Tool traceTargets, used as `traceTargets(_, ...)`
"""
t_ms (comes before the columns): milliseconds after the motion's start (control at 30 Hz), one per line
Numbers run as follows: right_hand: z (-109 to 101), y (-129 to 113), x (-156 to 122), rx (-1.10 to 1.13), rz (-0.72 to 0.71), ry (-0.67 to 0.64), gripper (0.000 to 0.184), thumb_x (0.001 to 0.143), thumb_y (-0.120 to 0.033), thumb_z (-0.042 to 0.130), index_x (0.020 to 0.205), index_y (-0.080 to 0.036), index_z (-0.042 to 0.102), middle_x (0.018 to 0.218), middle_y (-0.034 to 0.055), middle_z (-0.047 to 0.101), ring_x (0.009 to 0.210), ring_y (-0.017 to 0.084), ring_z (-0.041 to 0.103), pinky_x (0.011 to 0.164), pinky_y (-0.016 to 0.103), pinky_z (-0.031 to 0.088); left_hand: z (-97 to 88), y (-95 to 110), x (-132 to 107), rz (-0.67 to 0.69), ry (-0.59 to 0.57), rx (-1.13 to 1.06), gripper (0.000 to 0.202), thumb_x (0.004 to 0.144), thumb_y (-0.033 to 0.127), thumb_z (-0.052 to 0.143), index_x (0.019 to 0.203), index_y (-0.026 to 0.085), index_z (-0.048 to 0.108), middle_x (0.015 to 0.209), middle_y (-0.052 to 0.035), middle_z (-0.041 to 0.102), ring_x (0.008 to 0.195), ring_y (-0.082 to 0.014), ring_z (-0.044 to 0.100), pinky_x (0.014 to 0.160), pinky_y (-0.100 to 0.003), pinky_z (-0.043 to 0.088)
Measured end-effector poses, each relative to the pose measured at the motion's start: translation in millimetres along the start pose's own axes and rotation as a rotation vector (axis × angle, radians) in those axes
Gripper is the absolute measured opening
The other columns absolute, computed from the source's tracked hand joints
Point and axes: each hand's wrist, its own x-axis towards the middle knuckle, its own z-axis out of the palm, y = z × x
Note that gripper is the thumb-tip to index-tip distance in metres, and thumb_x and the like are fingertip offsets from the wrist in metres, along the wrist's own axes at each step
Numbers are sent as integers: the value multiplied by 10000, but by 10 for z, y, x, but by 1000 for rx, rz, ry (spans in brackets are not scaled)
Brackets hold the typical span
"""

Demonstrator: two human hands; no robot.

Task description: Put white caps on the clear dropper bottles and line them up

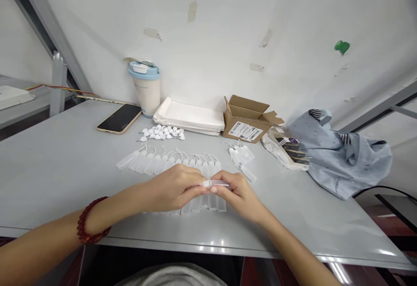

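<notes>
My left hand (182, 186) and my right hand (236, 190) meet above the near middle of the table. Between them lies a small translucent plastic tube (221, 183), held level. The fingers of my right hand are closed round its body, while my left hand pinches the white cap (206, 184) at its end. Beneath and behind the hands, a row of similar flat tubes with white caps and thin loops (156, 163) lies side by side; my hands hide part of it. Several more tubes (239, 156) lie loosely to the right. Farther back sits a pile of loose white caps (163, 132).
Along the wall stand a phone (120, 118), a lidded cup (147, 90), a stack of white envelopes or sheets (192, 116) and an opened cardboard box (246, 123). A plastic packet (286, 149) and light blue cloth (342, 151) lie at the right of the grey table (65, 156).
</notes>
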Motion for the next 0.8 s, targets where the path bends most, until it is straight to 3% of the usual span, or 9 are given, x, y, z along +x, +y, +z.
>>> traceTargets(67, -7, -9, 11, 63, 62, -32, 387, 887, -497, 513, 751, -147, 611, 535, -57, 401, 485, 75, 332, 453, 203, 273, 34, -20, -16, 59, 43, 112, 315, 972, 208, 388, 694, 147, 523, 630, 7, 486, 542, -106, 421, 523, -236, 323)
traceTargets(167, 14, 5, 19, 78, 40, 3, 335, 888, -463, 534, 824, -148, 627, 590, -42, 472, 515, 82, 385, 471, 200, 309, 36, -46, -20, 60, 77, 196, 273, 970, 194, 390, 771, 132, 566, 678, -14, 519, 570, -119, 448, 534, -247, 334)
traceTargets(333, 57, 75, 19, -163, -253, 192, 205, 904, -357, 563, 985, -173, 600, 811, 36, 623, 668, 128, 543, 565, 216, 433, -48, -47, 9, -58, 69, 36, 258, 958, 224, 440, 761, 145, 588, 657, 12, 519, 586, -107, 475, 575, -237, 354)
traceTargets(533, 41, 145, 25, -394, -468, 277, 227, 919, -338, 546, 1068, -175, 597, 732, 24, 559, 615, 131, 519, 523, 225, 442, -32, -9, 17, -149, 45, 10, 239, 941, 246, 439, 774, 141, 574, 650, 19, 518, 571, -104, 449, 560, -247, 334)
traceTargets(800, 15, 88, -5, -239, -386, 261, 211, 919, -314, 549, 1063, -172, 609, 760, 30, 594, 632, 130, 524, 552, 235, 442, -95, 9, 42, -235, 33, -164, 371, 956, 311, 434, 645, 146, 551, 571, 28, 547, 541, -88, 497, 555, -221, 361)
